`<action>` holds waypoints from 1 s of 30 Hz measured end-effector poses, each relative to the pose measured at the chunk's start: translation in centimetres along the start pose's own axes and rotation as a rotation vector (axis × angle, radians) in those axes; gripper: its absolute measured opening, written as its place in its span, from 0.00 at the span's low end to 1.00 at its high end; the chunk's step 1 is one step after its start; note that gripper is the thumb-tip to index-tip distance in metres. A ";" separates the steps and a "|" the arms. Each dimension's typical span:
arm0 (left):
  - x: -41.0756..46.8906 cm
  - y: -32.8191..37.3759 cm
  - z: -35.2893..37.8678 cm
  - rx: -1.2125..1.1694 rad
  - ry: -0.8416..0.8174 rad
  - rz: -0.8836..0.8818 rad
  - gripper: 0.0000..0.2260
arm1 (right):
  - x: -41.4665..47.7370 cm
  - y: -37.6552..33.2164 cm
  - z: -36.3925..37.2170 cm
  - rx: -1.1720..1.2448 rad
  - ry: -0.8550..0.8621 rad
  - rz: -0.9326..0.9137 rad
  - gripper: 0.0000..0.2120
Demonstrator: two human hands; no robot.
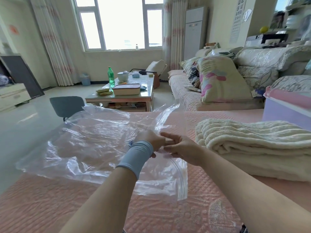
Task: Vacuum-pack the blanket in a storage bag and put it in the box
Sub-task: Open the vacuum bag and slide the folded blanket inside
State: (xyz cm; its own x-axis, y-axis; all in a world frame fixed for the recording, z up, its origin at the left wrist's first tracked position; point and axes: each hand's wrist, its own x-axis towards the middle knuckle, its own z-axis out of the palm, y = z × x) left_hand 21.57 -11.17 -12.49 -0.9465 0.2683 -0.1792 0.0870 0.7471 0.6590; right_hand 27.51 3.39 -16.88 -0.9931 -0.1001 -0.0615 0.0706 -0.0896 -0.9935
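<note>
step: I open the storage bag [87, 145] mouth
left grip [150, 140]: clenched on zip edge
right grip [182, 149]: pinches same edge (I think)
blanket [252, 145]: folded on bed [67, 207], right of bag
tip: spread the edges wide before loading

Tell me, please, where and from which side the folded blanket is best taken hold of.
Probably at the rounded, folded end of the blanket, which faces the bag. Come in from that left side and scoop under the whole flat stack, thumbs on top. The layers join at that fold, so they should lift together rather than slide apart.
</note>
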 end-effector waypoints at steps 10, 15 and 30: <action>2.3 -1.2 -1.5 -0.185 0.517 0.077 0.18 | -2.0 2.1 -2.3 -0.546 -0.281 0.636 0.51; 2.3 -1.3 -2.1 -0.203 0.478 0.123 0.14 | -1.5 1.2 -1.2 -0.566 -0.118 0.453 0.35; 1.9 2.3 2.5 0.353 0.241 0.320 0.11 | -6.0 -1.5 -7.7 -1.604 0.640 0.517 0.68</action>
State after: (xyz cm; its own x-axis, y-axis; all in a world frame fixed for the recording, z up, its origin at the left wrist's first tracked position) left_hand 20.68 -7.47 -13.15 -0.8963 0.4000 0.1912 0.4432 0.8212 0.3594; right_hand 32.65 11.74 -15.78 -0.8084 0.5887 -0.0001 0.5881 0.8076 0.0443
